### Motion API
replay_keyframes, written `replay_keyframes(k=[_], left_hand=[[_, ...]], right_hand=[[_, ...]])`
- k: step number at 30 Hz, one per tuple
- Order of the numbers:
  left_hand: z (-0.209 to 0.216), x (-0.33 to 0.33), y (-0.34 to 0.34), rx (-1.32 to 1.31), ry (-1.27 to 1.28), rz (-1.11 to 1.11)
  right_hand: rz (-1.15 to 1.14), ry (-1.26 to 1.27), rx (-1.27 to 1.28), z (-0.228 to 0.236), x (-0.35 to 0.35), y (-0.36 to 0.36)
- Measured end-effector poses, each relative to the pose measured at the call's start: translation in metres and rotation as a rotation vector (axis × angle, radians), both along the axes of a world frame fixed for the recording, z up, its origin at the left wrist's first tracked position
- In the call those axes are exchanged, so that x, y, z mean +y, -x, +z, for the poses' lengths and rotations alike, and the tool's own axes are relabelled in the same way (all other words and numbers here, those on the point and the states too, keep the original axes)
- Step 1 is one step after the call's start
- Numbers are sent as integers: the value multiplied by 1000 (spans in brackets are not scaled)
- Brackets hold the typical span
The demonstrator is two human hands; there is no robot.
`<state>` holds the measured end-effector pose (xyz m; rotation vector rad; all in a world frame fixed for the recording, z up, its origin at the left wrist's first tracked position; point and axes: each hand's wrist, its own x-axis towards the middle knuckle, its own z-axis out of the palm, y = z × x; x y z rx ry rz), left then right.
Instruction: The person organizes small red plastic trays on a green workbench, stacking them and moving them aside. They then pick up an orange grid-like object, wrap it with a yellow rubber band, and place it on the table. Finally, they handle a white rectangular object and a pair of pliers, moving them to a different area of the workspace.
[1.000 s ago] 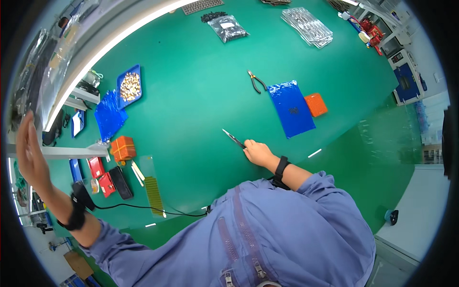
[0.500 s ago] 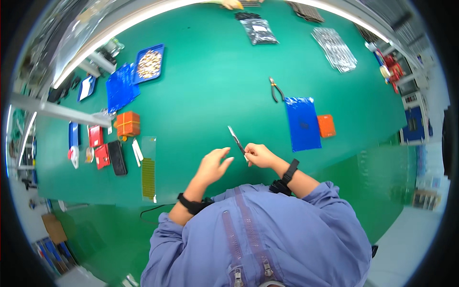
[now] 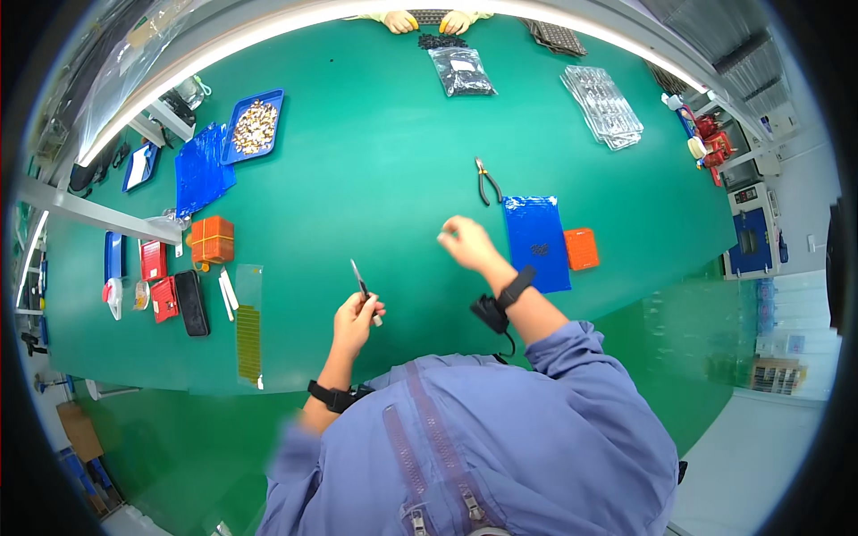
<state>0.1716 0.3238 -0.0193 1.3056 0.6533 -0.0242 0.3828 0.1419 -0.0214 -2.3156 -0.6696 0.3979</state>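
Near the table's front edge, my left hand [image 3: 351, 326] is closed around a slim tool with a silver pointed tip [image 3: 359, 279] and a dark shaft; its exact kind is unclear. The tip points up and away from me. My right hand [image 3: 466, 243] is raised over the green table, with its fingers loosely bent and nothing visible in them. To its right lies a flat blue plastic bag [image 3: 529, 223] with a small cluster of dark pieces [image 3: 540, 249] on it. Dark-handled pliers [image 3: 486, 183] lie just beyond that hand.
An orange box [image 3: 581, 249] sits beside the blue bag. At left are a yellow-green strip sheet [image 3: 248, 344], a black case [image 3: 191, 304], a banded orange block [image 3: 213, 239] and a blue tray [image 3: 234, 134] of small parts. Across the table, another person's hands [image 3: 454, 22] work beside black pieces.
The slim tool has passed from my right hand to my left. My right hand has moved away from it, farther out across the table. The other person's hands have come more into view.
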Motion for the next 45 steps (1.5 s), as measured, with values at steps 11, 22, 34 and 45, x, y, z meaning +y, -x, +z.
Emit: replay_keyframes(k=[11,22,34,45], left_hand=[[-18,18,47,119,-72,68],[-24,51,65,218,-254,352],[-27,227,118,366,-1138,598],[-58,273,89,554,-1330,592]], right_hand=[[-472,499,-177,-43,12,-76],[8,350,299,-40,44,-19],[67,-64,747,12,4,58],[-60,-53,633,22,-19,75]])
